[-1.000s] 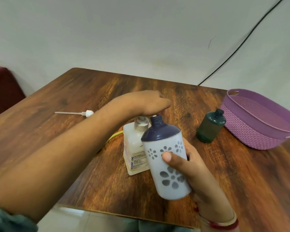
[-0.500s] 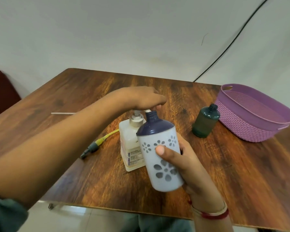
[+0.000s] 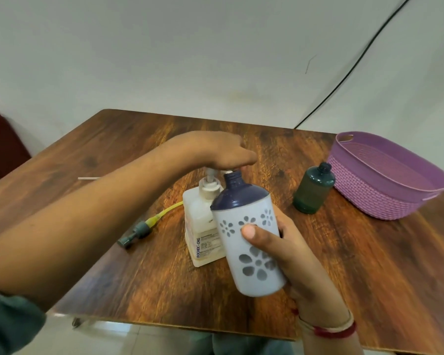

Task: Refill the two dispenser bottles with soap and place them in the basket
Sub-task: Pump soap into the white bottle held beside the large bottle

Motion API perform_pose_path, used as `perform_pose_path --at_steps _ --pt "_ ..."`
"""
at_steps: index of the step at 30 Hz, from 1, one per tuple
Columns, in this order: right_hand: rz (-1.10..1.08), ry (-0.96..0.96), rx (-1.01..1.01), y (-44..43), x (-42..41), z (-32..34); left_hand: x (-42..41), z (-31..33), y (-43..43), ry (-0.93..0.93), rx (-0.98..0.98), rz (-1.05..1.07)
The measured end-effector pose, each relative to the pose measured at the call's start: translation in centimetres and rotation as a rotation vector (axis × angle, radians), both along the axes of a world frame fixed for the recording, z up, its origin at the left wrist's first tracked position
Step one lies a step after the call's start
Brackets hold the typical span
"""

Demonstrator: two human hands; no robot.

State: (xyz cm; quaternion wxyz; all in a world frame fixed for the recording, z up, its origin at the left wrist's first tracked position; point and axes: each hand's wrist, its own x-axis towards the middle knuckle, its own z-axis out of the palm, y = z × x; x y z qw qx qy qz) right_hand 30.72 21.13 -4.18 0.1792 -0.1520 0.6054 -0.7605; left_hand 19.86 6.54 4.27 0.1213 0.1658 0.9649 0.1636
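My right hand (image 3: 290, 254) grips a white dispenser bottle (image 3: 249, 239) with grey flower cut-outs and a dark blue top, tilted so its uncapped neck sits under the spout of the soap pump bottle (image 3: 203, 226). That cream soap bottle stands mid-table. My left hand (image 3: 215, 149) rests fingers-down on its pump head. A dark green dispenser bottle (image 3: 313, 192) without its pump stands to the right. Past it, by the table's right edge, is the purple basket (image 3: 385, 198), with nothing visible inside.
A green pump head with a yellow tube (image 3: 146, 226) lies on the wooden table (image 3: 369, 278) left of the soap bottle. A thin white pump tube (image 3: 89, 178) shows behind my left forearm. A black cable (image 3: 344, 78) runs down the wall.
The pump head has risen a little under my left hand, showing more of its stem. The view shifted; the green pump head with yellow tube came into sight.
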Motion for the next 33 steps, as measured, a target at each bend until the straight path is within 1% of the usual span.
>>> perform_pose_path --at_steps 2,5,7,13,16,18,20,24,26,28,29,33 --pt "-0.001 0.011 0.009 0.1 -0.1 0.2 0.0 0.0 0.1 0.045 0.002 -0.011" --pt "0.02 0.018 0.016 0.0 0.0 -0.1 0.5 -0.7 0.0 -0.051 0.011 -0.037" --pt "0.026 0.006 0.005 -0.2 0.3 -0.2 0.7 -0.8 -0.2 -0.071 0.006 -0.025" --pt "0.008 0.017 -0.005 -0.1 0.2 0.2 0.2 0.1 0.1 0.059 -0.009 -0.026" --pt "0.002 0.025 0.023 -0.1 0.1 0.1 0.4 -0.7 0.0 -0.014 -0.014 -0.058" --pt "0.005 0.019 0.02 -0.2 0.2 0.1 0.4 -0.8 -0.2 -0.039 0.011 -0.031" --pt "0.01 0.016 0.006 -0.2 0.2 0.1 0.4 -0.3 -0.4 -0.013 0.032 -0.013" --pt "0.026 0.034 0.001 -0.1 0.1 0.5 0.3 0.0 -0.2 0.133 0.033 -0.049" --pt "0.019 0.031 0.01 -0.2 0.1 0.4 0.2 -0.5 -0.4 0.05 0.103 -0.029" --pt "0.009 0.019 0.02 -0.2 0.0 0.0 0.3 -1.1 -0.4 -0.044 0.114 -0.008" --pt "0.005 0.014 0.021 -0.2 0.0 -0.1 0.3 -1.2 -0.4 -0.047 0.11 0.0" --pt "0.012 0.028 0.007 -0.3 -0.1 0.2 0.4 -0.5 -0.2 0.075 0.043 0.011"
